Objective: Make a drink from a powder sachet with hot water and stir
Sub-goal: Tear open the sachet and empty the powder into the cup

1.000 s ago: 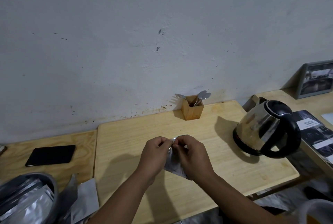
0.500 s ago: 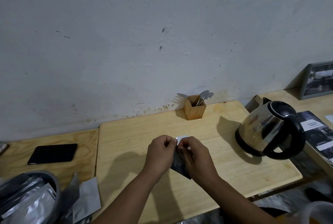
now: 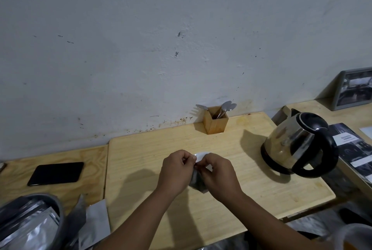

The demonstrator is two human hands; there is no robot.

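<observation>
Both the left hand (image 3: pixel 175 171) and right hand (image 3: pixel 218 175) pinch the silver sachet (image 3: pixel 198 182); the booklet (image 3: pixel 351 145) label reads "ADVANCED".

— What have I got on my arms?

— Nothing. My forearms are bare as far back as the view reaches, with no sleeves or cuffs.

— Anything on my left hand (image 3: pixel 176 171) or my right hand (image 3: pixel 218 175)?

— No gloves, rings or watch that I can see, and my nails look short.

I saw the left hand (image 3: pixel 177 169) and right hand (image 3: pixel 218 175) pinching a silver sachet (image 3: pixel 198 181) above the worktop (image 3: pixel 141 149), kettle (image 3: pixel 298 145) to the right.
</observation>
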